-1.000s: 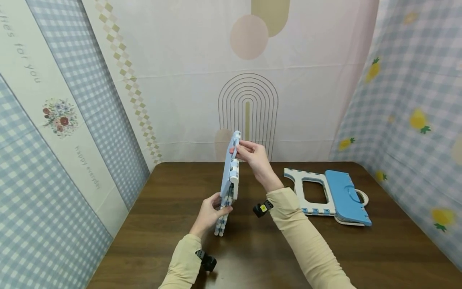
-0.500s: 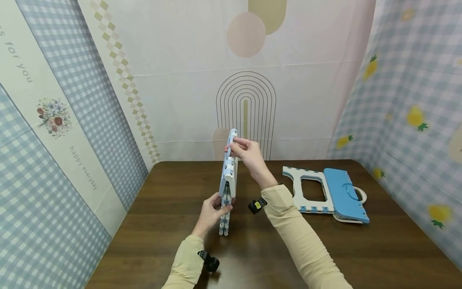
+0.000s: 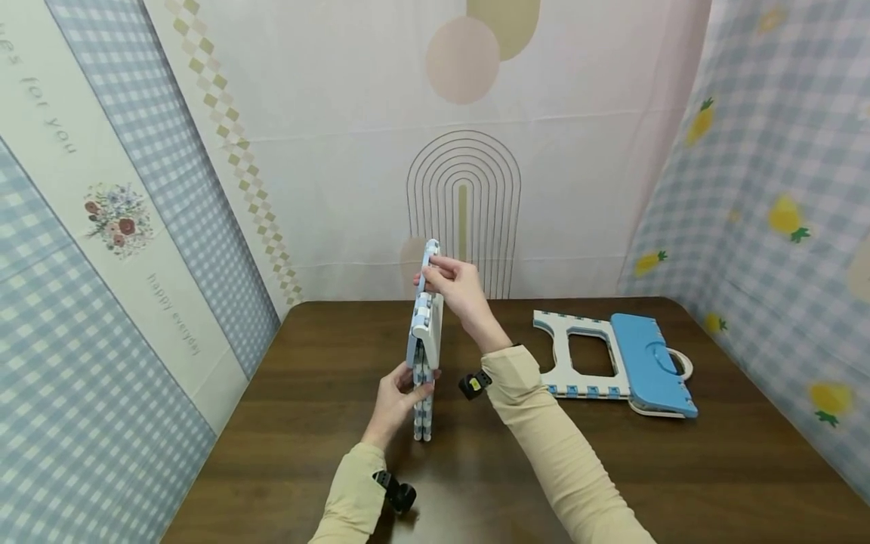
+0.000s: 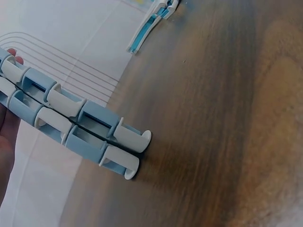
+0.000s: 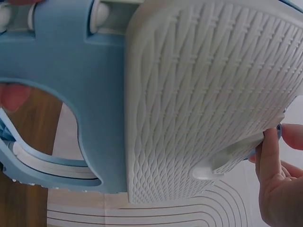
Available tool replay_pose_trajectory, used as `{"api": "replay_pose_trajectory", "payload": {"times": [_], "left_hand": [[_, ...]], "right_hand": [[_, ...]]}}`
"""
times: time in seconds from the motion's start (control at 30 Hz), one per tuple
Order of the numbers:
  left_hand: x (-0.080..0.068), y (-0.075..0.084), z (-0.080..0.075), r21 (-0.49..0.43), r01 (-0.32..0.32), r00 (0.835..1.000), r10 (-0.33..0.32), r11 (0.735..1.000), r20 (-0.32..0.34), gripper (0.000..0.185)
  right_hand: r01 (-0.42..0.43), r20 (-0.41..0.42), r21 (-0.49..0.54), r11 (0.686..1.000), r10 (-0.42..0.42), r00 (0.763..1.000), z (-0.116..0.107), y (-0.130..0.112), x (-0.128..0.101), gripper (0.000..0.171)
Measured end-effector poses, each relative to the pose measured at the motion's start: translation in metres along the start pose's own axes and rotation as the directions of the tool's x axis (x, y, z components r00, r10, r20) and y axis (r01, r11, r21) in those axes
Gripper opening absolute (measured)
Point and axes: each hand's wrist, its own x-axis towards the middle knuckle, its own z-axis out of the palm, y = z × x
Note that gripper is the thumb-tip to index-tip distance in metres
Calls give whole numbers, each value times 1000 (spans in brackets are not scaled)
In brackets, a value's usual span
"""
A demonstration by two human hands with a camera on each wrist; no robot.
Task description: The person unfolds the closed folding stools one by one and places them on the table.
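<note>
A folded blue-and-white step stool (image 3: 421,317) stands on end, seen almost edge-on in the head view. My left hand (image 3: 393,400) grips its legs low down, with the thumb on the near edge. Higher up, my right hand (image 3: 462,291) pinches the carry handle between thumb and fingers. In the right wrist view, the stool's white woven-pattern panel (image 5: 203,85) lies flat against the blue leg frame (image 5: 104,109). Two rows of hinge-like leg joints (image 4: 71,106) run side by side in the left wrist view, their ends close over the table.
A second folding step stool (image 3: 655,363), also blue and white, lies flat on the right of the brown wooden table (image 3: 306,453), its handle toward the right. Patterned cloth (image 3: 326,166) hangs behind the table and along both sides.
The stool has turned more edge-on and straightened upright, its top shifting left. My right hand has moved left with it, and my left hand keeps its grip low on the legs.
</note>
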Motion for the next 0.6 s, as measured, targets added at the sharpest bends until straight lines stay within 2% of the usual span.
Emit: {"api": "replay_pose_trajectory", "payload": {"times": [0.1,0.27,0.43,0.6], "left_hand": [[-8,0,-9,-5,-3,1000,3,1000,12,42],[-13,1,-13,-22,11,999,-10,1000,33,45],[-19,3,-19,-26,6,999,-5,1000,54,45],[-26,2,-27,-27,-1,999,2,1000,52,43]], "right_hand": [[1,-29,-22,1000,-1,1000,14,-3,-6,45],[-6,-67,-80,997,1,998,23,-6,-11,44],[-8,-98,-81,997,0,995,31,-5,-16,42],[0,-93,-68,998,-6,996,39,-4,-23,44]]}}
